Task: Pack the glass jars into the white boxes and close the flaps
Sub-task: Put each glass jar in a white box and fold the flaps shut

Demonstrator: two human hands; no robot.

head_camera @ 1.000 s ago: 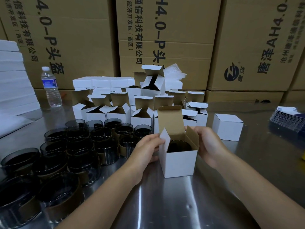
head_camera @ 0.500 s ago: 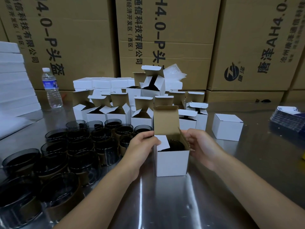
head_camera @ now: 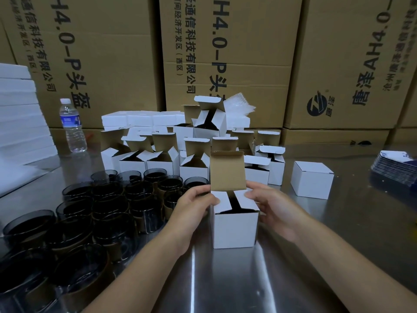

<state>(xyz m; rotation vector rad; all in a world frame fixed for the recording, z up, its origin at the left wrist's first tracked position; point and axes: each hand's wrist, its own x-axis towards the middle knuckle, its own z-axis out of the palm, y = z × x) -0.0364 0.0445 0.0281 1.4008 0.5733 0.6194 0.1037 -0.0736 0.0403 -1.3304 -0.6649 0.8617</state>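
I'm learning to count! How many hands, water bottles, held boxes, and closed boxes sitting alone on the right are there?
Hands: 2, the left hand and the right hand
Water bottle: 1
Held box: 1
Lone closed box on the right: 1
Total: 5

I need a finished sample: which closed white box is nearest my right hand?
The closed white box standing alone on the metal table, right of the pile. The box you hold and those behind it have lids standing up.

Printed brown cartons (head_camera: 94, 64) stacked behind a reflective steel table (head_camera: 225, 285).
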